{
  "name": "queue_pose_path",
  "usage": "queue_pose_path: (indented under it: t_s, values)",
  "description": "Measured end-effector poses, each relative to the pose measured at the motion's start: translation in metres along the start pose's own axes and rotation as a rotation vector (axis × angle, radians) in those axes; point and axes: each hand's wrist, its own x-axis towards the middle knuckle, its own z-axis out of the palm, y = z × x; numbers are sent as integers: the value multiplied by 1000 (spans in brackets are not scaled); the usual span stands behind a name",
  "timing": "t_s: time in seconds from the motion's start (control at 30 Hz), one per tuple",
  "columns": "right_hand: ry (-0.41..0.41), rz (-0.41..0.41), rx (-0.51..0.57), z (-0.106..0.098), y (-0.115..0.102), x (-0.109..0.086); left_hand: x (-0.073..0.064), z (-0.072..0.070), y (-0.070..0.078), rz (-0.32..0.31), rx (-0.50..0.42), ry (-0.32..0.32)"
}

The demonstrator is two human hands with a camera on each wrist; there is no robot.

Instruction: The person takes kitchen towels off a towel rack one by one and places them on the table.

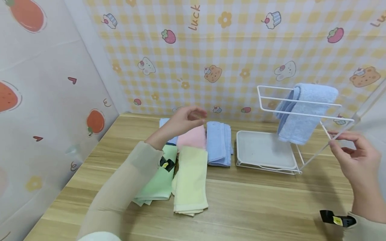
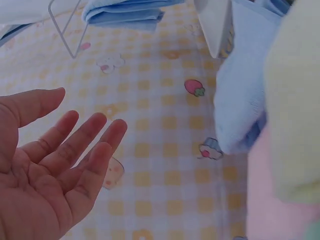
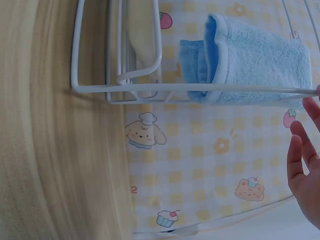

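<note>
In the head view, my left hand (image 1: 188, 118) hovers above a pink folded towel (image 1: 193, 137), its fingers relaxed and holding nothing. The left wrist view shows that palm with loosely spread fingers. My right hand (image 1: 359, 154) pinches a side wire of the white wire rack (image 3: 200, 87) between thumb and fingers. A light blue towel (image 1: 313, 110) hangs folded over the rack's upper bars, towards its right end. Left of the rack lie a folded blue towel (image 1: 217, 144), a yellow towel (image 1: 191, 180) and a green towel (image 1: 163, 184), partly behind the left sleeve.
A pale grey tray (image 1: 265, 150) sits in the base of the rack. Another blue towel (image 1: 164, 122) shows behind the left forearm. A patterned cloth wall (image 1: 229, 50) closes off the back of the wooden table (image 1: 241, 207); another stands at left.
</note>
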Motion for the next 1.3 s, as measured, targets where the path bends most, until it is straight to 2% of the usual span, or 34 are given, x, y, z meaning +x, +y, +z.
queue_pose_path:
  t_s: [0.13,0.37,0.57,0.83,1.0,1.13,1.3]
  values:
    - [-23,-12,12,-1,4,-2,17,3,21,15,-13,-16]
    - [-57,-9,-115,-4,6,-4,48,11,57,130,20,5]
    - [-105,-23,-140,-7,8,-2,75,20,81,189,51,21]
    - [-137,-41,-168,-9,10,-2,115,42,107,166,81,-9]
    - [-144,-52,-225,-7,7,-3,137,57,123,188,144,-50]
    - [-179,-32,-270,-5,5,-4,151,68,132,198,204,-90]
    - [-194,-37,-255,-7,6,-6,166,83,140,210,241,-157]
